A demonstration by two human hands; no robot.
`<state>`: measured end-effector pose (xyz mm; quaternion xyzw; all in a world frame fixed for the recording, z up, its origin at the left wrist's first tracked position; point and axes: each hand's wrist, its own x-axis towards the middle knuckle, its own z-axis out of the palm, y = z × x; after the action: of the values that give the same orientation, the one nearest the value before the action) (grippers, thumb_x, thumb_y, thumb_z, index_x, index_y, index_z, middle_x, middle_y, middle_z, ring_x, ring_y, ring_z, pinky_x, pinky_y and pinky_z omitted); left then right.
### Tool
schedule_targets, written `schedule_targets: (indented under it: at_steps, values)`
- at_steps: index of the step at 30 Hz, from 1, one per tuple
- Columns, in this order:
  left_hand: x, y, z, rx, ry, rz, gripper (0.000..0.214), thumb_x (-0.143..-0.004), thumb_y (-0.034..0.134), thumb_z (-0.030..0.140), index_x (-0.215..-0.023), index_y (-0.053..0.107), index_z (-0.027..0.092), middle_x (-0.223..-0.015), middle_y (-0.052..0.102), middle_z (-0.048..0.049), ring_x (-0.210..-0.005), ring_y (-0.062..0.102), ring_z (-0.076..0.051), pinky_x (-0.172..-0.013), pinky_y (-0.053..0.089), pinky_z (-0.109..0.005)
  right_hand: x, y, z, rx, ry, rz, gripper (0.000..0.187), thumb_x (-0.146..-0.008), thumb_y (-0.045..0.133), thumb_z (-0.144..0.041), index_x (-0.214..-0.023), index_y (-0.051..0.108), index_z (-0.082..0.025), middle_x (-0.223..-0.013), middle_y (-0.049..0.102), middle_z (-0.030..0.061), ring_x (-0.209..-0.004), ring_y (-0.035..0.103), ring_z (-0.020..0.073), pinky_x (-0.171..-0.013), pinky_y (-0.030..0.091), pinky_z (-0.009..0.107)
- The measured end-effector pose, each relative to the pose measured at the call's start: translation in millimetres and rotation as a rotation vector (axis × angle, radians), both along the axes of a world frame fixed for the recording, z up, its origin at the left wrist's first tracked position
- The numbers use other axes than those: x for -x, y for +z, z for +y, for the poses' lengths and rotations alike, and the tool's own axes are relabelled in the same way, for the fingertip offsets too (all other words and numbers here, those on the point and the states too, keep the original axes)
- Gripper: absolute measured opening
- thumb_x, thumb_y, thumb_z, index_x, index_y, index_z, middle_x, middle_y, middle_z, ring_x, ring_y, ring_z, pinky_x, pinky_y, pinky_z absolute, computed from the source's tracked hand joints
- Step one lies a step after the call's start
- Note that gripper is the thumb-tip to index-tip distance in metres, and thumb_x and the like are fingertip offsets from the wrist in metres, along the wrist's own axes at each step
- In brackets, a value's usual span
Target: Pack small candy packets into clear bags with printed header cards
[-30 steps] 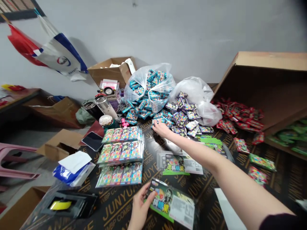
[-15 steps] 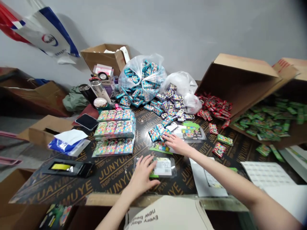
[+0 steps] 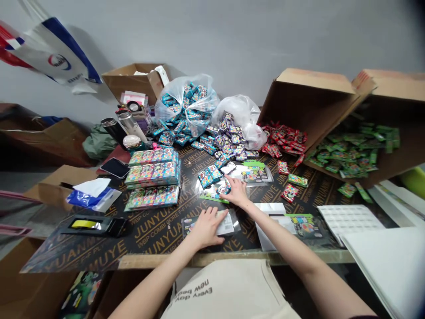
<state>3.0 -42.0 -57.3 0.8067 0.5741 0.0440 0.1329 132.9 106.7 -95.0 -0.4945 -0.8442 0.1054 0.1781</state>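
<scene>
My left hand (image 3: pixel 207 227) lies flat, fingers spread, on a clear plastic packet with a printed card (image 3: pixel 229 222) near the table's front edge. My right hand (image 3: pixel 236 191) reaches further out, its fingers curled over a few small blue sachets (image 3: pixel 223 189) lying on a green-edged packet (image 3: pixel 212 196). More loose blue sachets (image 3: pixel 207 176) sit just beyond it. Behind them a clear bag of blue sachets (image 3: pixel 186 110) and a second bag spilling purple sachets (image 3: pixel 232 139) rest against the wall.
Stacked filled card packets (image 3: pixel 152 177) lie left of my hands. Tipped cardboard boxes hold red sachets (image 3: pixel 283 137) and green sachets (image 3: pixel 352 150) on the right. A phone (image 3: pixel 115 167), flasks (image 3: pixel 128 124), a black tape dispenser (image 3: pixel 93 225) and white sheets (image 3: pixel 352 218) are on the table. A beige tote bag (image 3: pixel 229 290) hangs below.
My right hand pulled back from the purple sachet pile, dragging blue sachets toward me. My left hand laid its packet flat on the table. The view tilted down and right.
</scene>
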Motion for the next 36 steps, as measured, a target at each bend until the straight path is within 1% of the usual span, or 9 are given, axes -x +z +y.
schedule_targets:
  at_steps: [5, 10, 14, 17, 20, 23, 28, 33, 36]
  values:
    - [-10, -1.5, -1, 0.012, 0.011, 0.037, 0.087, -0.057, 0.07, 0.04, -0.132, 0.03, 0.028, -0.108, 0.046, -0.01, -0.102, 0.042, -0.03, -0.087, 0.034, -0.042, -15, 0.1, -4, 0.008, 0.123, 0.099, 0.075, -0.061, 0.061, -0.035, -0.13, 0.035, -0.019, -0.116, 0.053, 0.0108, -0.104, 0.047, 0.0274, -0.09, 0.031, 0.039]
    - [-8, 1.1, 1, 0.056, -0.018, 0.044, 0.097, -0.046, 0.075, 0.044, -0.132, 0.03, 0.03, -0.113, 0.043, -0.011, -0.107, 0.039, -0.034, -0.086, 0.034, -0.046, -41, 5.3, -11, 0.067, 0.267, 0.196, 0.075, -0.059, 0.061, -0.028, -0.129, 0.036, -0.018, -0.122, 0.05, 0.0104, -0.107, 0.046, 0.0274, -0.092, 0.033, 0.04]
    - [-10, 2.9, 2, 0.05, -0.025, 0.048, 0.076, -0.049, 0.074, 0.043, -0.117, 0.046, 0.023, -0.109, 0.046, -0.0111, -0.104, 0.042, -0.032, -0.087, 0.035, -0.044, -51, 11.1, -17, 0.119, 0.323, 0.327, 0.075, -0.055, 0.062, -0.022, -0.127, 0.039, -0.019, -0.119, 0.048, 0.0106, -0.108, 0.044, 0.0263, -0.095, 0.033, 0.04]
    - [-11, 1.8, 2, 0.056, 0.034, 0.01, 0.066, -0.051, 0.071, 0.037, -0.11, 0.047, 0.021, -0.103, 0.048, -0.009, -0.101, 0.045, -0.03, -0.085, 0.037, -0.042, -51, 14.5, -20, 0.268, 0.273, 0.561, 0.084, -0.054, 0.061, -0.021, -0.132, 0.03, -0.024, -0.12, 0.043, 0.0086, -0.109, 0.044, 0.0227, -0.093, 0.037, 0.038]
    - [-5, 3.2, 4, 0.023, 0.166, -0.171, 0.077, -0.052, 0.07, 0.029, -0.122, 0.038, 0.022, -0.105, 0.048, -0.0074, -0.098, 0.048, -0.026, -0.085, 0.04, -0.039, -48, 20.0, -27, 0.55, 0.252, 0.877, 0.089, -0.057, 0.06, -0.029, -0.135, 0.017, -0.029, -0.117, 0.044, 0.0069, -0.102, 0.051, 0.0209, -0.084, 0.044, 0.036]
    - [7, 11.7, 6, -0.057, 0.335, -0.449, 0.092, -0.056, 0.068, 0.024, -0.135, 0.019, 0.023, -0.112, 0.048, -0.0067, -0.101, 0.05, -0.023, -0.088, 0.04, -0.037, -46, 32.3, -38, 0.733, 0.312, 1.083, 0.078, -0.063, 0.055, -0.045, -0.132, 0.025, -0.026, -0.118, 0.047, 0.0088, -0.102, 0.053, 0.0241, -0.083, 0.044, 0.039]
    - [16, 32.9, 6, -0.027, 0.411, -0.736, 0.107, -0.054, 0.075, 0.027, -0.139, 0.01, 0.024, -0.111, 0.052, -0.0056, -0.102, 0.052, -0.022, -0.092, 0.039, -0.038, -41, 55.4, -58, 0.775, 0.345, 1.169, 0.077, -0.063, 0.049, -0.063, -0.127, 0.038, -0.021, -0.127, 0.045, 0.0114, -0.112, 0.047, 0.0285, -0.091, 0.039, 0.044]
    - [7, 43.0, 2, 0.032, 0.375, -0.898, 0.112, -0.054, 0.077, 0.026, -0.14, 0.006, 0.022, -0.115, 0.052, -0.0079, -0.106, 0.051, -0.022, -0.096, 0.035, -0.039, -34, 61.5, -69, 0.755, 0.398, 1.227, 0.076, -0.055, 0.067, -0.057, -0.119, 0.045, -0.022, -0.123, 0.048, 0.0096, -0.113, 0.046, 0.0276, -0.094, 0.038, 0.041]
    - [5, 44.8, -1, 0.039, 0.336, -0.9, 0.112, -0.053, 0.077, 0.025, -0.14, 0.006, 0.022, -0.117, 0.052, -0.0083, -0.108, 0.05, -0.023, -0.097, 0.034, -0.039, -35, 66.1, -70, 0.744, 0.438, 1.189, 0.083, -0.053, 0.073, -0.05, -0.124, 0.039, -0.024, -0.125, 0.046, 0.0098, -0.114, 0.045, 0.0263, -0.094, 0.037, 0.039]
